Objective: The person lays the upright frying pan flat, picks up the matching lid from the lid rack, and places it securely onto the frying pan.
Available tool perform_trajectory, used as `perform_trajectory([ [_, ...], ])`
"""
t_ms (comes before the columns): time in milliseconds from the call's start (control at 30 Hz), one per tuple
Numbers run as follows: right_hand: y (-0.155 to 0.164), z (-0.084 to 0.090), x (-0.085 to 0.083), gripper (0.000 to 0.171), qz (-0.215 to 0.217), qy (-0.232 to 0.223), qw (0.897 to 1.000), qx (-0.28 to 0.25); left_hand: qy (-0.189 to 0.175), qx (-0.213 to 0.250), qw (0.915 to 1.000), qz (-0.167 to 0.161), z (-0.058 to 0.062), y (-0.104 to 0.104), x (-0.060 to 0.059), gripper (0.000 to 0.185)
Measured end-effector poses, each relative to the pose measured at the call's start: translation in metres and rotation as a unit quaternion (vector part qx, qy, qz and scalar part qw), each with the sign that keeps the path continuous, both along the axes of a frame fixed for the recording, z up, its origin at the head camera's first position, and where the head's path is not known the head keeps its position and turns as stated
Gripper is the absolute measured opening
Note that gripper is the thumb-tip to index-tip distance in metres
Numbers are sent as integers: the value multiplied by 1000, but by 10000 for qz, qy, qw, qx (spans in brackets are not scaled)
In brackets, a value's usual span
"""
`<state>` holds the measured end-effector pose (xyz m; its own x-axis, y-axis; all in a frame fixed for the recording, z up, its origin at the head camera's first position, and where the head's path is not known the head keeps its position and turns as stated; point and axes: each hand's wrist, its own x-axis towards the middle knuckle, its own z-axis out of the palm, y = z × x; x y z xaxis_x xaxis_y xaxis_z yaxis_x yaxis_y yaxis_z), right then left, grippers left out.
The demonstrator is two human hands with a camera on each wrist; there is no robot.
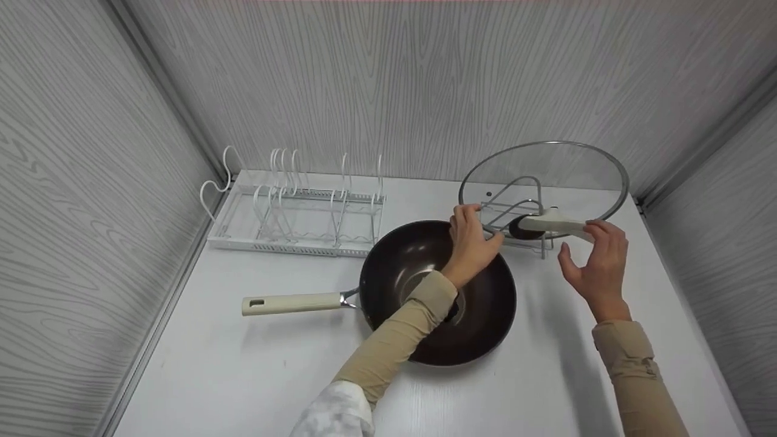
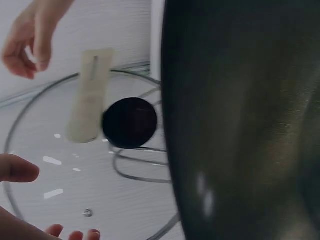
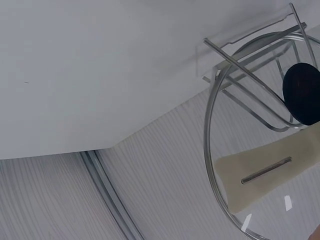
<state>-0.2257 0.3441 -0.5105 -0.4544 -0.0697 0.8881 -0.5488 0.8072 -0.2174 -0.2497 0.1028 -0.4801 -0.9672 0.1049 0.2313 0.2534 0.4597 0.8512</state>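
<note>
A glass lid (image 1: 583, 176) with a metal rim stands tilted in a small wire stand (image 1: 528, 182). Its cream handle (image 1: 558, 225) and black round knob base (image 2: 130, 123) face the hands. My left hand (image 1: 473, 243) reaches over a dark wok (image 1: 388, 267) to the lid's lower left edge, thumb and fingers spread apart; contact with the rim cannot be told. Close to the handle's end is my right hand (image 1: 601, 264), fingers loosely bent. In the left wrist view a gap separates that hand (image 2: 37, 42) from the handle (image 2: 92, 95). The right wrist view shows the handle (image 3: 265, 170) ungripped.
The wok's cream handle (image 1: 291, 304) points left across the white table (image 1: 230, 376). At the back left lies a white wire rack (image 1: 297, 243) with several upright loops. Wood-grain panels (image 1: 394, 85) enclose the back and both sides.
</note>
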Motion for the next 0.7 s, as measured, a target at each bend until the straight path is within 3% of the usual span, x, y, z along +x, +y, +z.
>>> perform_trajectory([
  [200, 4, -9, -13, 43, -19, -464, 9984, 309, -13, -219, 9990, -384, -25, 15, -17, 41],
  [333, 3, -16, -22, 44, -121, -680, 9963, 502, 86, -615, 9968, -498, -38, 26, -28, 36],
  [567, 1, -24, -35, 46, -452, -998, 9914, 720, -100, -1050, 9928, -568, -45, 41, -39, 35],
  [700, 0, -25, -39, 45, -656, -1185, 9872, 836, -100, -1261, 9909, -452, -50, 48, -42, 22],
])
